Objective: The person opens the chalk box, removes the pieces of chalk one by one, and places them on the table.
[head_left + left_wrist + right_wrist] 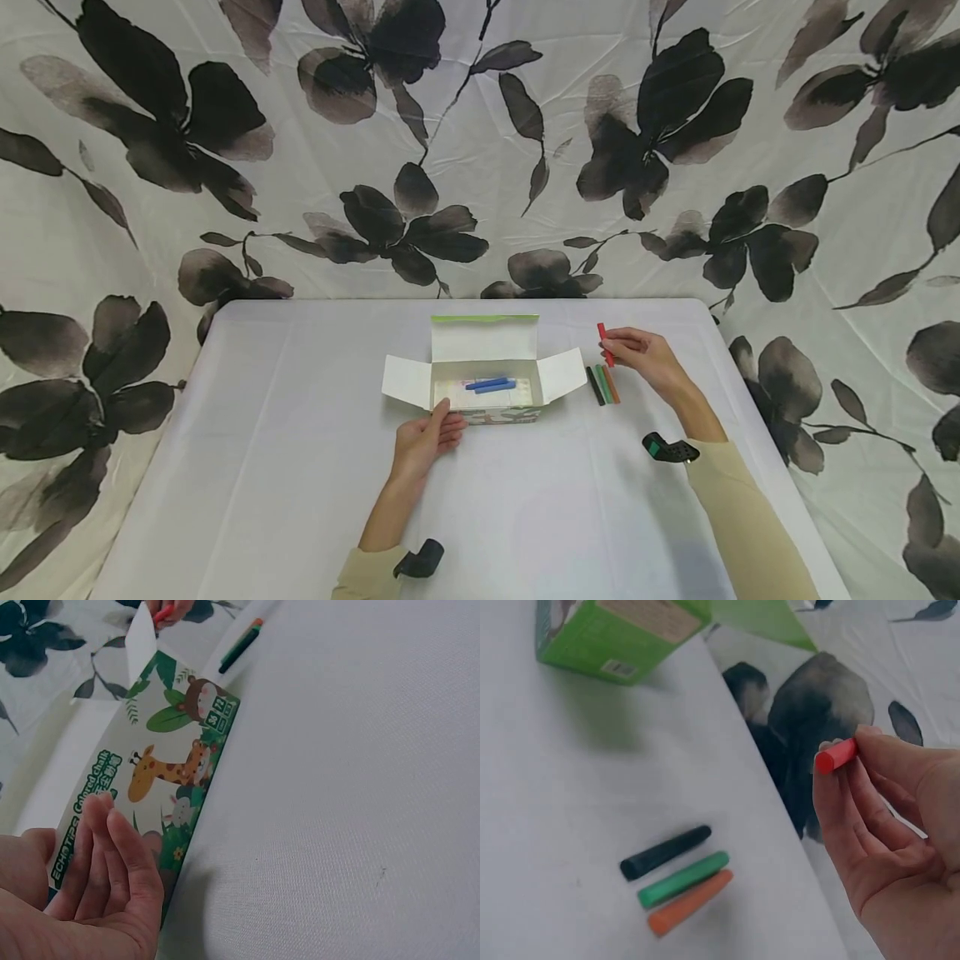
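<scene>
My right hand pinches a red chalk stick between thumb and fingertips, held up over the right part of the table. Beneath it, a black chalk, a green chalk and an orange chalk lie side by side. A colored chalk box with animal drawings stands with its flaps spread. Inside, two blue chalks rest on pale contents. My left hand holds the box at its front left corner, thumb at the rim and fingers along the front panel.
The box's side flaps stick out left and right, and its lid stands up at the back. A white cloth covers the table. Behind it hangs a flower-print curtain.
</scene>
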`<action>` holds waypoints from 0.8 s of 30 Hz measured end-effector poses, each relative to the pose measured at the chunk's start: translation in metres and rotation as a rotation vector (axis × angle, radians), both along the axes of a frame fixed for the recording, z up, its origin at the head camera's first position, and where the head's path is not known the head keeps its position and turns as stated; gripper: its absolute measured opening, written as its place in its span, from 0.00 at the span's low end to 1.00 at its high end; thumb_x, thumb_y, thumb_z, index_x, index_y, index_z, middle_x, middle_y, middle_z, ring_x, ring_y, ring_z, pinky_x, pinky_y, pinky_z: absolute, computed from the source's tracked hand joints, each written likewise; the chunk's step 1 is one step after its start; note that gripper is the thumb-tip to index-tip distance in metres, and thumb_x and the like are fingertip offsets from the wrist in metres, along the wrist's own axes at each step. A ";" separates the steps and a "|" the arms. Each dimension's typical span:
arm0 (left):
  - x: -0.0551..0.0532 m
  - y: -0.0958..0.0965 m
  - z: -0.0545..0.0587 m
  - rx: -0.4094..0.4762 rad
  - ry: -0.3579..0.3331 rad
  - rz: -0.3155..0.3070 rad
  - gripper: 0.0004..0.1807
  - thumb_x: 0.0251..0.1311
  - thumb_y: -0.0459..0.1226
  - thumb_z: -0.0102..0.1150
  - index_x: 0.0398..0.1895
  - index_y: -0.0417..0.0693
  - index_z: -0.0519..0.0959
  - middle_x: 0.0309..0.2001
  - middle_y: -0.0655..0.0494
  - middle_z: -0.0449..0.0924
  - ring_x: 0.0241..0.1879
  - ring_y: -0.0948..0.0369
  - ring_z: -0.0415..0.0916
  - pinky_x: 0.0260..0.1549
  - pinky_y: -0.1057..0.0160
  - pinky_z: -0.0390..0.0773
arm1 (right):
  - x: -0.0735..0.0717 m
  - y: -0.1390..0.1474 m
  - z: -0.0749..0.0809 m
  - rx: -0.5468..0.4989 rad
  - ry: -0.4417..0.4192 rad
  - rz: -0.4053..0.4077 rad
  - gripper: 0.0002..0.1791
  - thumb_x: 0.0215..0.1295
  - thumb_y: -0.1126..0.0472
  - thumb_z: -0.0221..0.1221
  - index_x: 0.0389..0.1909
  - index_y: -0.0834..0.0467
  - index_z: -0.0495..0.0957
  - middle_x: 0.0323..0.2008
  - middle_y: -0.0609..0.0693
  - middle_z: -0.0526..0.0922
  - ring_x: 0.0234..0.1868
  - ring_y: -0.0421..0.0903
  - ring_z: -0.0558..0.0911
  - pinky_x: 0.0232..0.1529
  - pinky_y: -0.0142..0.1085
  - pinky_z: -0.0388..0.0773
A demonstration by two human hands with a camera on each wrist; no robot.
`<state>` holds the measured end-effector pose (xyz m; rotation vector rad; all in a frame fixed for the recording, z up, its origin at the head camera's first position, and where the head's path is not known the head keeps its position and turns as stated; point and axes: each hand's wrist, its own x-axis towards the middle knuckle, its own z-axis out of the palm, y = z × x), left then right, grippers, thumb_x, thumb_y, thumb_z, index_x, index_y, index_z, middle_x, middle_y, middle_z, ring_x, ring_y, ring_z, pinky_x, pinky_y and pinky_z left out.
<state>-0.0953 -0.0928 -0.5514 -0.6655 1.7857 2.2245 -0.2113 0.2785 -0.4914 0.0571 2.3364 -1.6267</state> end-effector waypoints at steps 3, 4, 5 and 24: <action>0.000 0.000 0.001 -0.002 -0.002 -0.001 0.28 0.74 0.51 0.58 0.46 0.28 0.83 0.41 0.44 0.89 0.37 0.61 0.86 0.38 0.68 0.86 | 0.003 0.006 -0.008 0.031 -0.025 -0.024 0.31 0.72 0.47 0.64 0.65 0.64 0.74 0.60 0.63 0.81 0.47 0.34 0.84 0.53 0.26 0.81; 0.000 0.000 0.000 -0.002 -0.003 0.000 0.28 0.74 0.51 0.59 0.46 0.28 0.83 0.41 0.44 0.89 0.36 0.61 0.86 0.37 0.68 0.86 | 0.003 0.007 -0.011 0.039 -0.032 -0.032 0.31 0.72 0.47 0.64 0.66 0.64 0.74 0.60 0.63 0.81 0.47 0.34 0.84 0.53 0.26 0.81; 0.000 0.000 0.000 -0.002 0.000 0.001 0.28 0.74 0.51 0.59 0.46 0.28 0.83 0.40 0.44 0.89 0.36 0.61 0.86 0.37 0.67 0.86 | 0.005 0.009 -0.013 0.046 -0.039 -0.036 0.32 0.73 0.47 0.63 0.66 0.65 0.74 0.60 0.63 0.81 0.47 0.34 0.84 0.53 0.27 0.81; 0.001 0.001 0.002 0.001 0.010 0.010 0.29 0.73 0.51 0.60 0.44 0.27 0.83 0.39 0.44 0.89 0.34 0.62 0.86 0.35 0.68 0.86 | 0.023 0.026 -0.053 0.215 0.007 -0.090 0.22 0.75 0.57 0.62 0.59 0.70 0.77 0.50 0.64 0.85 0.42 0.40 0.82 0.40 0.26 0.82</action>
